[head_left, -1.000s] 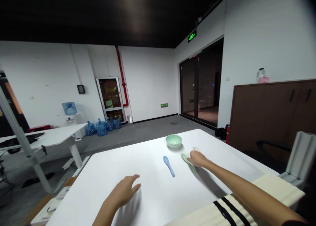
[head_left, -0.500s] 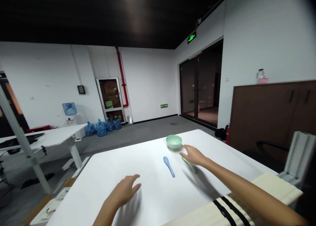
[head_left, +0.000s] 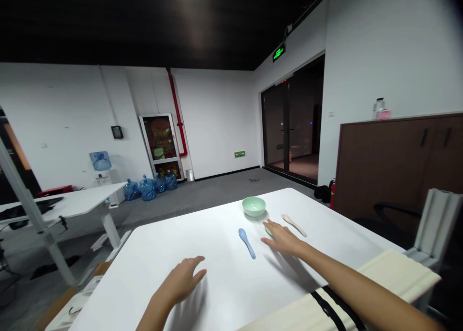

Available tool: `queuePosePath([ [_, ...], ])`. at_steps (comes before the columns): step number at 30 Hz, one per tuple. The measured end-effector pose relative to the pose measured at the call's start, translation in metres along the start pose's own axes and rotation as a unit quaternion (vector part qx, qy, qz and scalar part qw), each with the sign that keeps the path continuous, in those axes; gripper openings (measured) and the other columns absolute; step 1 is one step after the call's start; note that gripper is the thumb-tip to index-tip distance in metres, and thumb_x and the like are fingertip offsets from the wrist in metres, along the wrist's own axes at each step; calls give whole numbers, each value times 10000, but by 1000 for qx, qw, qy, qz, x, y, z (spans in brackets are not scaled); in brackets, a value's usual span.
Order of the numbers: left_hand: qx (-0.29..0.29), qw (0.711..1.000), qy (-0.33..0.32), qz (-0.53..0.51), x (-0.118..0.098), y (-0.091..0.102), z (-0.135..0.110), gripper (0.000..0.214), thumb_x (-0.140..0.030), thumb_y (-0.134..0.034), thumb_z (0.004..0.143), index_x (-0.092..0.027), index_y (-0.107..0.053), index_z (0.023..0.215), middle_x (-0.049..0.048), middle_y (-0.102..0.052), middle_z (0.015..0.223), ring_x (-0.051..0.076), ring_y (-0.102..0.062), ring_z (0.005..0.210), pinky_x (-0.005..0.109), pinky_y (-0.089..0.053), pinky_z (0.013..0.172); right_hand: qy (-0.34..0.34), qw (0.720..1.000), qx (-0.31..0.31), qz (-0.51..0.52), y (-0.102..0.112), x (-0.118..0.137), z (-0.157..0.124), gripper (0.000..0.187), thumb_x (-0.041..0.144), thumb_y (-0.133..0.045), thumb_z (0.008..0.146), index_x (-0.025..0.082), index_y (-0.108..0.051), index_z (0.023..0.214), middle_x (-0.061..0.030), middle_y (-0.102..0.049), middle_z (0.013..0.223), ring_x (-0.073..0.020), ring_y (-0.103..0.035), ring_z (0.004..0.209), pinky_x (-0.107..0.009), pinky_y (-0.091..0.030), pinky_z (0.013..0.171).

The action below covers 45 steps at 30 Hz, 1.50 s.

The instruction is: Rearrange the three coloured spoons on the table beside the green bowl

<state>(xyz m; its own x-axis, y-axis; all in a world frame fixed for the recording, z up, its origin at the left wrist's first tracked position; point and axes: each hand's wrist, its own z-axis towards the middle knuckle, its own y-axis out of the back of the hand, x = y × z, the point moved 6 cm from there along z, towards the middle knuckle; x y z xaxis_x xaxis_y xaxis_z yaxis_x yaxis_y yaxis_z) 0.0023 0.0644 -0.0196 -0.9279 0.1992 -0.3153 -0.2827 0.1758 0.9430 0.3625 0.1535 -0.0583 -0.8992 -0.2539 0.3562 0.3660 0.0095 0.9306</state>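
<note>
My right hand lies palm-down over a pale green spoon, fingers stretched out; only the spoon's bowl end shows past the fingertips. A blue spoon lies just left of that hand. A cream spoon lies to its right. A mint green bowl stands beyond them, upright. My left hand rests flat on the white table nearer to me, fingers spread, holding nothing.
A folded cream cloth with black stripes lies at the table's near right. A second white desk stands left, with water jugs behind. A brown cabinet and grey chair are at the right.
My right hand slid left from beside the cream spoon and now covers the green spoon, uncovering the cream spoon. The left hand has stayed still.
</note>
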Motion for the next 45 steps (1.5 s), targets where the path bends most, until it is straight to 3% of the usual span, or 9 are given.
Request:
queuePosePath([
  [9, 4, 1000, 0, -6, 2, -3, 3, 589, -600, -383, 877, -277, -498, 1355, 70, -575, 1346, 258, -502, 1253, 391, -385, 1033, -2, 1000, -7, 4, 5, 3, -3, 778, 634, -443, 849, 204, -337, 1489, -135, -255, 1566, -340, -244, 1420, -464, -242, 1115],
  [15, 3, 1000, 3, -5, 1, -1, 2, 585, -598, -378, 872, -281, -505, 1347, 66, -583, 1340, 264, -506, 1251, 393, -394, 1021, 4, 999, -49, 16, 26, 0, 2, 649, 574, -438, 878, 167, -496, 1380, -138, -542, 1375, -276, -485, 1265, -341, -359, 1026],
  [21, 9, 1000, 6, -9, 2, -2, 2, 596, -599, -384, 870, -277, -497, 1358, 66, -570, 1357, 273, -501, 1258, 395, -386, 1032, -61, 995, -81, -12, 58, -47, 26, 503, 500, -476, 878, 135, -638, 1185, -155, -650, 1202, -252, -596, 1100, -296, -415, 896],
  [25, 8, 1000, 10, -8, 4, -2, 1, 596, -598, -378, 874, -280, -489, 1365, 71, -568, 1355, 269, -499, 1259, 395, -388, 1032, -144, 985, -76, -56, 67, -89, 36, 449, 464, -533, 848, 124, -665, 1110, -171, -676, 1114, -264, -619, 1033, -300, -422, 806],
  [29, 3, 1000, 7, -9, 4, -2, 2, 590, -597, -389, 870, -276, -505, 1352, 76, -579, 1341, 271, -509, 1247, 396, -391, 1031, -220, 970, -56, -82, 58, -123, 34, 463, 518, -503, 844, 116, -678, 992, -193, -675, 1060, -294, -643, 949, -322, -426, 707],
  [34, 12, 1000, 14, -4, 3, -2, 1, 587, -592, -385, 874, -279, -498, 1358, 76, -578, 1339, 271, -512, 1242, 398, -397, 1025, -266, 960, -30, -86, 36, -154, 27, 389, 437, -571, 808, 118, -655, 1014, -198, -657, 1104, -301, -650, 941, -318, -420, 652],
  [45, 11, 1000, 23, -10, 7, -4, 2, 580, -597, -378, 880, -286, -488, 1357, 79, -578, 1332, 258, -534, 1212, 394, -403, 1010, -271, 959, -8, -80, 13, -171, 25, 286, 261, -598, 778, 119, -641, 1023, -175, -660, 1080, -271, -656, 925, -295, -422, 642],
])
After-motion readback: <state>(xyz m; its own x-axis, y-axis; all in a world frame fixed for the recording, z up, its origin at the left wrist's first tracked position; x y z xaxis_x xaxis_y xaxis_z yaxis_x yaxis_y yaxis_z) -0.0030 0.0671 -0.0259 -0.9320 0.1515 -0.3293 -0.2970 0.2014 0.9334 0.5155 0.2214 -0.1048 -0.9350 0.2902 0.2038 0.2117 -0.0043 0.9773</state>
